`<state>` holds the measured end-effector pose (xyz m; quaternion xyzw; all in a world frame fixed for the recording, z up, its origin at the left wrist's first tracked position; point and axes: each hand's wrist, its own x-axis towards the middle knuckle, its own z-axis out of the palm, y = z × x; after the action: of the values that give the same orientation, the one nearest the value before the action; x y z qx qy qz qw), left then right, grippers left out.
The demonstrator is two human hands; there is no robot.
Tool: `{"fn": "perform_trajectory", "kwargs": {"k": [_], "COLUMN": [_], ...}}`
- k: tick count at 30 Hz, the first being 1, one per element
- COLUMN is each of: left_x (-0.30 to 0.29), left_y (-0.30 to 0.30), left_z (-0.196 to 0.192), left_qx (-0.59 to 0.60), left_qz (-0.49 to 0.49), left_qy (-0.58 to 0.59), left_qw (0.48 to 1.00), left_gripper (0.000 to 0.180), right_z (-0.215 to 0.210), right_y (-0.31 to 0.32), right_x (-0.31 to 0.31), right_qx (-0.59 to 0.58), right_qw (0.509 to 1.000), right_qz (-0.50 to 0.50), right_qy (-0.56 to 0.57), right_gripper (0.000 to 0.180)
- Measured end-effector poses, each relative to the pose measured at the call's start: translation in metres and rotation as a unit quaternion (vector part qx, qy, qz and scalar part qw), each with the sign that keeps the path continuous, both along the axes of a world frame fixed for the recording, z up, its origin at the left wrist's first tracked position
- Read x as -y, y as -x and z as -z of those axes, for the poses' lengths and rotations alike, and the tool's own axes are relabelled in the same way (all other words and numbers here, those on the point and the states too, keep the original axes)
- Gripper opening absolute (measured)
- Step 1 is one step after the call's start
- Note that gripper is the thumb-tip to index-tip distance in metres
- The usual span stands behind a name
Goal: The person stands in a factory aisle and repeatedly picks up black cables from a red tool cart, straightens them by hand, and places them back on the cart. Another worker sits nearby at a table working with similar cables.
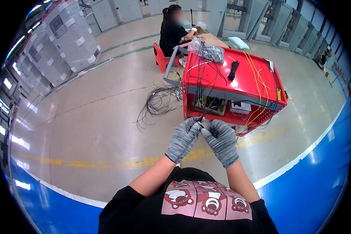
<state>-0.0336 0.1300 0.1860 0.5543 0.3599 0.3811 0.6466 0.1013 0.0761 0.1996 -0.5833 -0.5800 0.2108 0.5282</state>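
Both my hands wear grey knit gloves and meet in front of my chest, close to the near side of a red tool cart (238,76). My left hand (183,137) is closed, its thumb and fingers pinching thin black wires (201,91) that trail down from the cart. Beside it my right hand (221,141) is curled, fingertips at a short dark wire end between the two hands. The exact grip there is partly hidden by the fingers. A small white bit shows at the left fingertips.
On the cart top lie a clear plastic bag (210,51), a black cable bundle (233,71) and yellow wires (255,72). Loose black wires (160,101) coil on the floor to its left. Beyond, a person (171,31) sits on a red chair (158,58). Grey cabinets (70,31) stand around.
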Motion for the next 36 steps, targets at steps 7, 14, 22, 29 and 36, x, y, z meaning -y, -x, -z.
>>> {"fn": "perform_trajectory", "kwargs": {"k": [7,14,22,29,36], "left_x": [-0.003,-0.005,-0.002,-0.006,-0.007], "left_y": [-0.001,0.000,-0.001,-0.004,-0.006], "left_z": [0.009,0.019,0.009,0.012,0.005], "left_qx": [0.000,0.018,0.012,-0.018,-0.104], "left_qz": [0.009,0.010,0.020,0.017,-0.013], "left_qy": [-0.004,0.007,0.016,-0.019,-0.085], "left_qw": [1.000,1.000,1.000,1.000,0.991], "left_gripper": [0.025,0.026,0.026,0.025,0.023], "right_z": [0.005,0.009,0.004,0.007,-0.001], "right_y": [-0.003,-0.002,-0.005,-0.008,-0.006], "right_x": [0.000,-0.002,0.000,-0.005,-0.006], "right_qx": [-0.018,-0.013,0.009,-0.013,0.006], "right_qw": [0.999,1.000,0.999,0.999,1.000], "right_qz": [-0.007,-0.014,-0.004,0.003,-0.015], "right_qy": [0.030,0.024,0.031,0.047,0.015], "right_gripper": [0.012,0.013,0.015,0.015,0.014]}}
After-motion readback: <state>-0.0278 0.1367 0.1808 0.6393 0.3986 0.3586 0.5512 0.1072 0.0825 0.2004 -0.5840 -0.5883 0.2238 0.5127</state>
